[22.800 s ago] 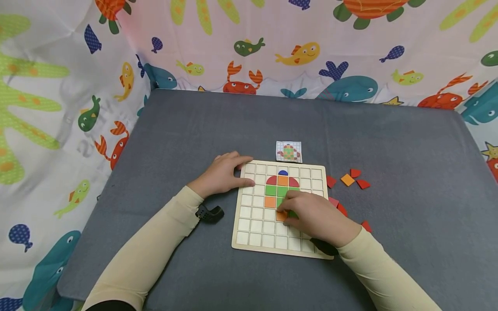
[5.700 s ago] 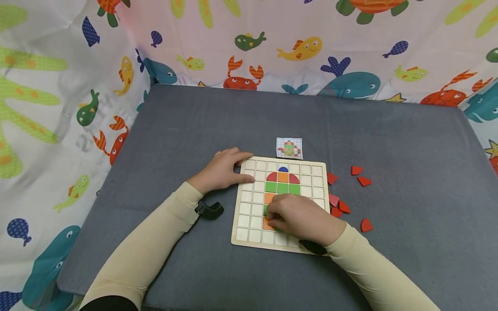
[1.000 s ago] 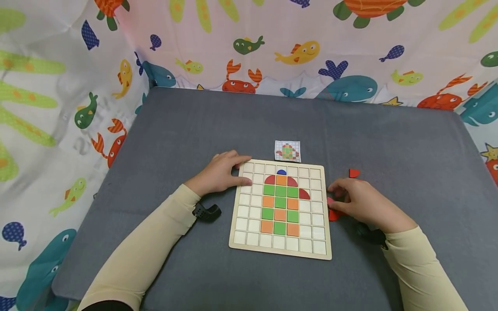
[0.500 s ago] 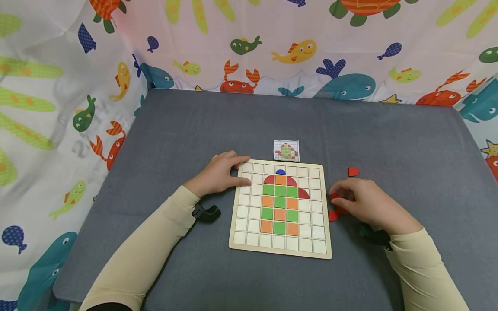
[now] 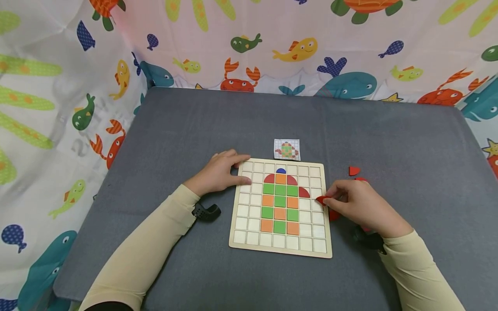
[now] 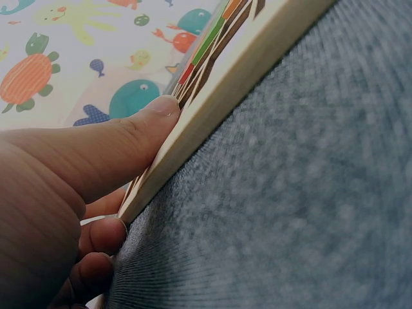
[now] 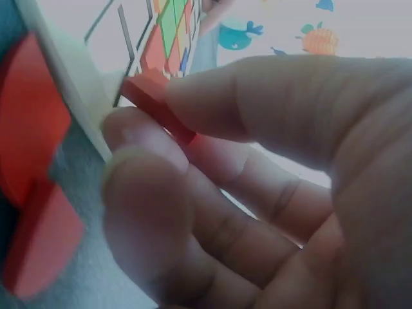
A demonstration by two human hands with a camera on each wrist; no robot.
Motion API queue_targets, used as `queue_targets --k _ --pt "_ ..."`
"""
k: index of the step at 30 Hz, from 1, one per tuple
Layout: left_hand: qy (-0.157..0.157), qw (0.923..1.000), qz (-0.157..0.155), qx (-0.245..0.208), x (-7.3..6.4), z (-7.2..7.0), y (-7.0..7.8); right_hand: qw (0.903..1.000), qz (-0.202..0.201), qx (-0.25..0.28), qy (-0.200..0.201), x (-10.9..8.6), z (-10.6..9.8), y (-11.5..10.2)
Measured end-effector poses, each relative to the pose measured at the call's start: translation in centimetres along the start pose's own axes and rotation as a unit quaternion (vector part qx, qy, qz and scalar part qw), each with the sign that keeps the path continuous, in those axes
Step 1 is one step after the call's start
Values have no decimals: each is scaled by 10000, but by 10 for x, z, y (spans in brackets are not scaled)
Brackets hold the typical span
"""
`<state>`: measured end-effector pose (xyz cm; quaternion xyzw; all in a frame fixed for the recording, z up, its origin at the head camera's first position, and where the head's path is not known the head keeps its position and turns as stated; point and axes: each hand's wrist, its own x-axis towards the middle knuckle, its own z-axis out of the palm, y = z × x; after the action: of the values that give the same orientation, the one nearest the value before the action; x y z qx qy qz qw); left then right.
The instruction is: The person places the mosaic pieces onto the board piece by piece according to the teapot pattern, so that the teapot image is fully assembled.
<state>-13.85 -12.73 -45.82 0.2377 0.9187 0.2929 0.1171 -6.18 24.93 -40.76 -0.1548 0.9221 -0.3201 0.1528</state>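
Note:
A wooden grid board lies on the table with green, orange, red and blue pieces set in its cells. My left hand holds its far-left corner; in the left wrist view the thumb lies over the rim and the other fingers are bent at the edge. My right hand pinches a red quarter-round tile between thumb and fingers, over the board's right edge. That red tile appears tilted in the right wrist view. Beside the board lie loose red tiles, partly hidden by the hand in the head view.
A small printed pattern card lies just beyond the board's far edge. Another red tile sits on the grey table to the right. A curtain printed with sea animals hangs behind and at the left.
Over the last second my right hand has lifted a red tile from the pile and moved it left over the board. More cells are filled than in the oldest frame. My left hand stays put.

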Motion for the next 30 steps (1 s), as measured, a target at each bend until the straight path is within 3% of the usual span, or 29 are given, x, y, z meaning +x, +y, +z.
queue_targets --k 16,30 --pt "18 10000 81 17 0 -1 0 9986 483 -150 -124 6 14 -6" --pt "0 10000 24 -49 0 0 0 9990 359 -249 -80 4 16 -12"
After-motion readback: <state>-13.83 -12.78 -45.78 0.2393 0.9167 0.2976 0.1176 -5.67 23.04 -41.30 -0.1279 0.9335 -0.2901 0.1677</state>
